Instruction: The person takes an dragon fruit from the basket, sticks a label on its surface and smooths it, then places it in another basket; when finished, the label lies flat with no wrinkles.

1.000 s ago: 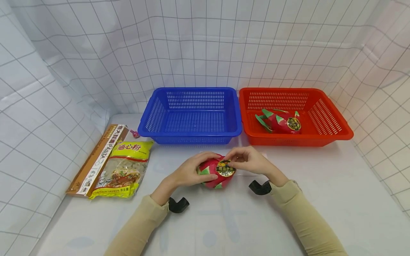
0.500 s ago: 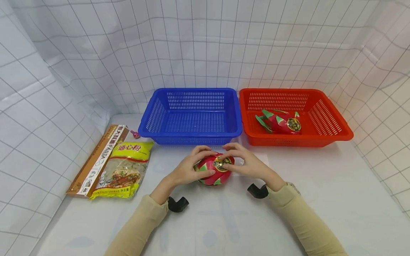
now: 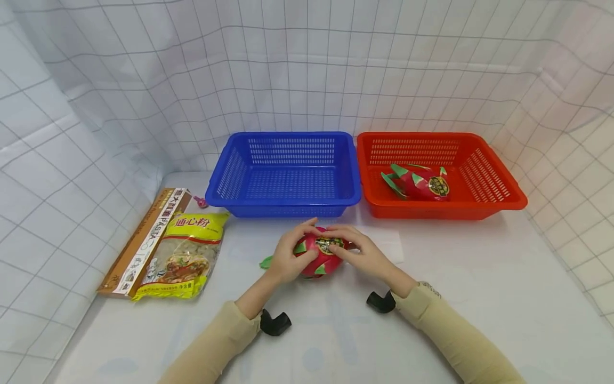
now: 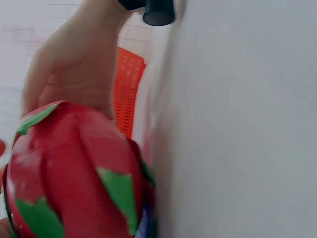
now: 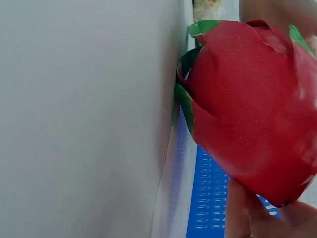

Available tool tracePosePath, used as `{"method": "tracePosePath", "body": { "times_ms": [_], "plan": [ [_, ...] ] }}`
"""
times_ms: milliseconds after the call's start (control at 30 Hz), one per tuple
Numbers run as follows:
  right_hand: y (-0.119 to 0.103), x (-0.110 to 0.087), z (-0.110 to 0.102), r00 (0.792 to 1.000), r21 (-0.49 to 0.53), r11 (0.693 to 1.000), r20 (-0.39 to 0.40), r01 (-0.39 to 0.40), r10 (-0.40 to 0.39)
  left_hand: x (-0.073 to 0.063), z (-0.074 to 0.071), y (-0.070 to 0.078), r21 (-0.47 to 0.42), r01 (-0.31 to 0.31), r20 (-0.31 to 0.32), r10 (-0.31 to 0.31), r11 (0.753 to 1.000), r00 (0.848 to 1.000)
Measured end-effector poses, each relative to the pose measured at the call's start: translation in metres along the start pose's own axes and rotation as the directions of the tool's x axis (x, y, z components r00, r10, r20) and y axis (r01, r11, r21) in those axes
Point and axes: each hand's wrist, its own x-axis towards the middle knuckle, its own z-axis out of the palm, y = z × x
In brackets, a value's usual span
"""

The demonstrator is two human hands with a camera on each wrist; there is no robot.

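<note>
A red dragon fruit point(image 3: 322, 262) with green scale tips lies between the two hands, in front of the blue basket. On its top is a dark and gold label point(image 3: 331, 244). My left hand point(image 3: 289, 257) grips its left side, thumb toward me and fingers over the far side. My right hand point(image 3: 366, 257) holds the right side, the thumb lying at the label. Green leaf tips point(image 3: 266, 262) stick out beyond the left hand. The left wrist view shows the dragon fruit point(image 4: 79, 173) close up; in the right wrist view fingers touch the dragon fruit's point(image 5: 252, 104) lower end.
Behind the hands stand a blue basket point(image 3: 283, 201) and a red basket point(image 3: 441, 210), the red one with another dragon fruit point(image 3: 419, 184). At left lie a pasta box point(image 3: 144, 242), a yellow macaroni bag point(image 3: 184, 256) and a small pink item point(image 3: 200, 201). A white sheet point(image 3: 390, 245) lies by the right hand.
The dragon fruit has turned between the hands, so its leaf tips now show at left. The right hand has shifted left from the label's edge; the left forearm has swung slightly right.
</note>
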Motion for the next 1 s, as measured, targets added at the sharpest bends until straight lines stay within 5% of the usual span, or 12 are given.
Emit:
{"method": "tracePosePath", "body": {
  "times_ms": [200,500,800,1000],
  "plan": [
    [-0.001,-0.002,-0.005,0.999,0.054,0.998,-0.001,-0.038,0.039,-0.004,0.012,-0.003,0.115,-0.033,-0.144,0.050,0.993,0.988],
    [0.034,0.001,-0.013,0.995,0.193,0.981,0.099,-0.031,0.012,-0.003,0.015,-0.007,0.192,-0.086,-0.145,0.115,0.978,0.983],
    [0.030,0.002,0.007,0.991,0.200,0.976,-0.084,-0.089,0.107,-0.004,0.016,-0.006,0.229,-0.107,-0.142,0.142,0.968,0.980],
    [-0.001,0.000,0.011,0.968,0.152,0.980,-0.198,-0.128,0.157,-0.003,0.018,-0.004,0.248,-0.135,-0.148,0.176,0.959,0.973]
  ]
}}
